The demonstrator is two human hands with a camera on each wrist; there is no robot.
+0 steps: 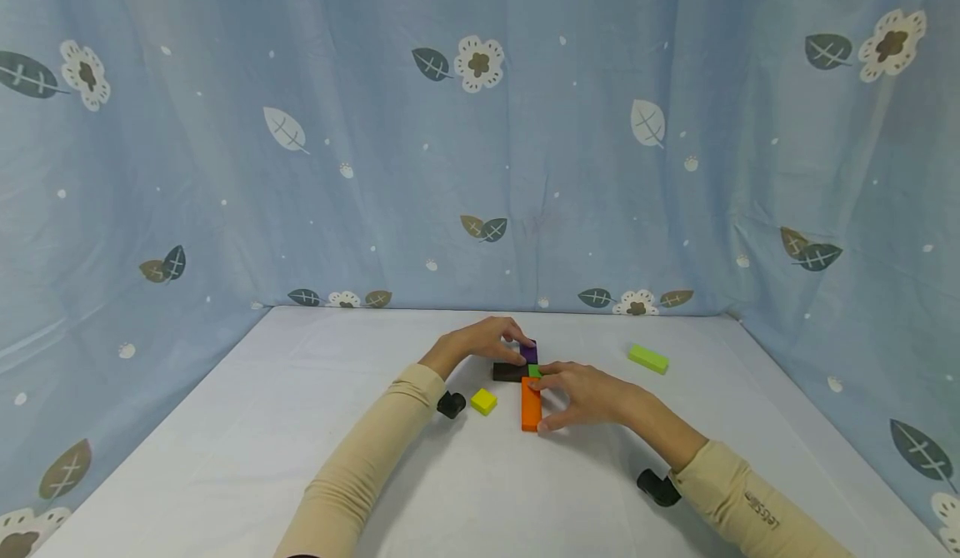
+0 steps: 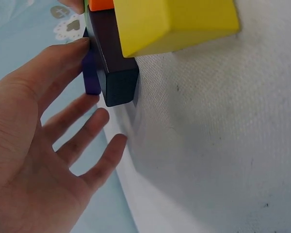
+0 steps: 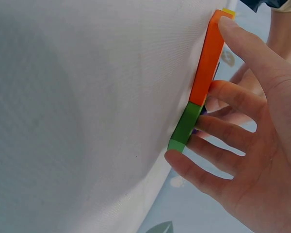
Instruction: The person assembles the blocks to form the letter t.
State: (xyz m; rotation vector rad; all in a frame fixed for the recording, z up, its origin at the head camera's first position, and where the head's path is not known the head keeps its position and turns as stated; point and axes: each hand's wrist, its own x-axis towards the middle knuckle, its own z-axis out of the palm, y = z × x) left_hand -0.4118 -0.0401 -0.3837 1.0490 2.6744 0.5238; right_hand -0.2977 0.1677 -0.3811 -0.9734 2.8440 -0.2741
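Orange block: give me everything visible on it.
The orange block is a plain, elongated bar with flat faces and a smooth surface, perhaps painted wood or plastic. It lies on the white table, long side pointing roughly toward the person. Its far end meets the green block. The right hand touches it, thumb at the near end, index finger near the far end. Contact with the dark block is unclear.

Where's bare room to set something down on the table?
Bare: white cloth-covered tabletop left of the beige left sleeve, and in front, between that and the beige right sleeve. Crowded: the middle, where left grip and right grip flank the orange oblong block, dark oblong block, green block and purple block.
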